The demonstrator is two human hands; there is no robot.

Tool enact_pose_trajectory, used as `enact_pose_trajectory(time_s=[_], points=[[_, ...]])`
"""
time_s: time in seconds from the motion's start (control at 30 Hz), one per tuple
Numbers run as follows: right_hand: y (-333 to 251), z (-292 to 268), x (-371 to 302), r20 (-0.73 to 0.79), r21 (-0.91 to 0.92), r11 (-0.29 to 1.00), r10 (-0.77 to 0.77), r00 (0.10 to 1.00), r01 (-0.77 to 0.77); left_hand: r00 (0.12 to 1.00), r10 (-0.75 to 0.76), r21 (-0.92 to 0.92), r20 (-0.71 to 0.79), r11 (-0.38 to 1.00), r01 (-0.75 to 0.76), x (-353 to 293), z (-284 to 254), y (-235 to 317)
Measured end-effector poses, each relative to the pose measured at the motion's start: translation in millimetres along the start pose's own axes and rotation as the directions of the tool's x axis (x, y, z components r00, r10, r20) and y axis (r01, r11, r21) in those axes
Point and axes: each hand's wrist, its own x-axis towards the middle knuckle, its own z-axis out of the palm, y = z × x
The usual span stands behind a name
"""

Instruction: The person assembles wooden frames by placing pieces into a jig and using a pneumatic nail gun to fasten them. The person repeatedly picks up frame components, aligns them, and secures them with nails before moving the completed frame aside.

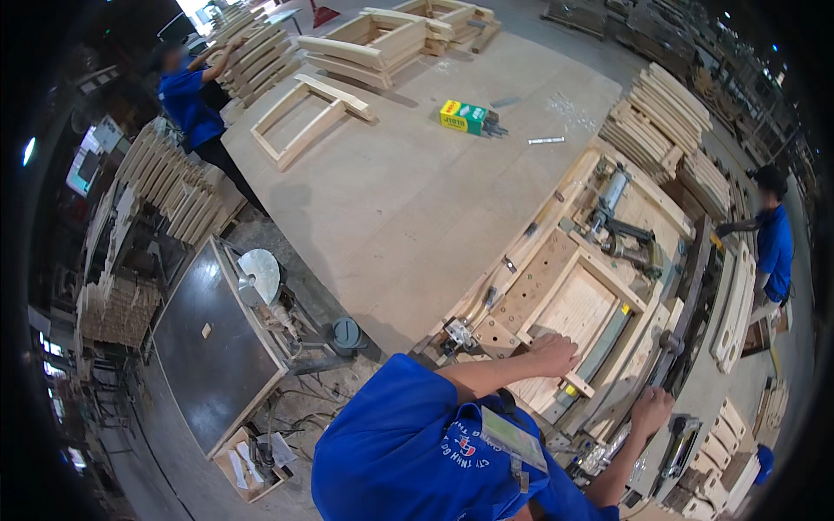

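Note:
A light wooden frame (599,282) lies in the clamping jig (532,280) at my right front. My left hand (553,354) is over the frame's near rail, its fingers curled down around the wood. Closer to me and further right, my right hand (651,410) is closed beside the jig's outer edge; what its fingers hold, if anything, is hidden. A dark metal clamp with a round end (670,342) stands just beyond that hand. At the jig's far end lies a pneumatic nail gun (621,230).
On the large table (417,226) lie another wooden frame (304,122), a yellow-green box (463,116) and stacked frames (373,48). A dark-topped side table (213,339) stands left. Curved wooden parts (656,117) are piled far right. Co-workers stand at left (187,104) and right (773,243).

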Motion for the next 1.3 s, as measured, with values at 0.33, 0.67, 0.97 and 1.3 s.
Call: enact_pose_trajectory(time_s=[0.33,0.67,0.97,1.3], points=[[131.7,-35.7,-19.8,-0.005,-0.321,0.855,0.428,0.904,-0.406,0.975,0.168,-0.145,-0.147,0.971,-0.189,-1.4,-7.8,8.9],[132.7,-73.5,-8.1,0.254,0.139,0.953,0.228,0.940,-0.269,0.934,0.328,-0.260,-0.141,0.898,-0.355,-14.6,2.5,45.5],[-19.9,-128.8,-99.7,0.549,0.734,0.277,0.296,0.782,-0.620,0.836,0.342,-0.566,0.429,0.823,-0.046,-39.4,36.9,68.6],[-102.2,-62.8,-125.4,0.608,0.621,0.414,0.282,0.742,-0.666,0.784,0.153,-0.488,0.602,0.848,0.209,-26.5,87.3,51.9]])
